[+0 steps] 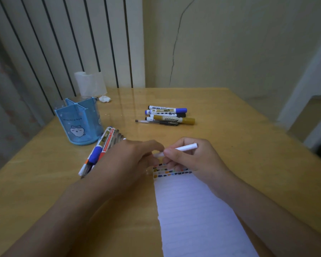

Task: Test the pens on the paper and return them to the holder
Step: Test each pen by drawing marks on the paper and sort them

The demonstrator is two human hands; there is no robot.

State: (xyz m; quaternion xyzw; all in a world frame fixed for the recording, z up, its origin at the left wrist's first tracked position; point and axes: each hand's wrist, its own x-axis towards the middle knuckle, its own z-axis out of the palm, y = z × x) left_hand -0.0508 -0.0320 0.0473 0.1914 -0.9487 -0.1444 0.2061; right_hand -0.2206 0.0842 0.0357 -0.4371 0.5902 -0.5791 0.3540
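A white pen (pixel 185 147) lies across my right hand (pixel 191 158), which grips its barrel above the top of the lined paper (pixel 193 210). My left hand (pixel 130 160) pinches the pen's left end, fingers curled round it. Rows of small coloured test marks (pixel 171 171) run along the paper's top edge. The blue pen holder (pixel 80 123) stands empty at the left. Beside it, partly under my left hand, lies a bundle of pens (pixel 100 149). A second group of markers (pixel 167 115) lies further back in the middle.
A roll of tissue (pixel 90 83) and a crumpled white scrap (pixel 104 98) sit at the back left of the wooden table (pixel 248 145). A radiator and a cracked wall stand behind. The table's right edge drops off to the floor.
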